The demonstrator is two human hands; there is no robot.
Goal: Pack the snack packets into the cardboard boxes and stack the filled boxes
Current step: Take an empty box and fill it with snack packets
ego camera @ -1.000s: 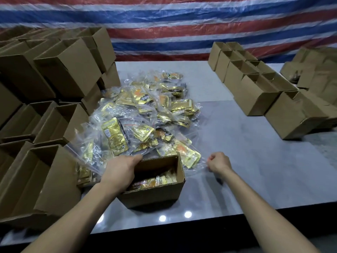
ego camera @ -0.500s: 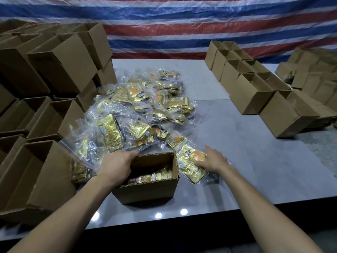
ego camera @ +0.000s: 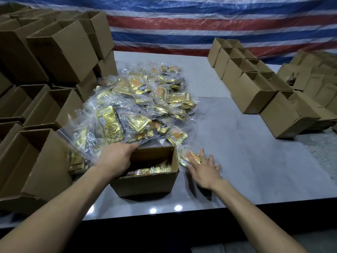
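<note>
Glossy grey table (ego camera: pixel 255 161) is picking up three little light spots along its near edge. Right behind that edge an open cardboard box (ego camera: pixel 145 185) is sitting, corrugated rim showing, with a layer of gold snack packets (ego camera: pixel 155 169) lying low inside it. The left hand (ego camera: pixel 116 157) is gripping the box's left wall, fingers curling over the rim. The right hand (ego camera: pixel 202 168) is lying flat, fingers spread, pressing on a single bagged packet (ego camera: pixel 189 157) on the table just beside the box's right wall.

A second ago that right hand was a closed fist on bare table; half a second ago it was reaching onto this packet up by the heap, and now both are sitting closer to the box.

Behind the box, a heap of packets (ego camera: pixel 142 106) is sprawling, shiny gold foil in crinkly clear zip bags. Empty brown boxes (ego camera: pixel 36 161) are stacking up on the left, and a row of open boxes (ego camera: pixel 255 92) is running along the right. A red, white and blue striped tarp (ego camera: pixel 200 24) is hanging across the back.
</note>
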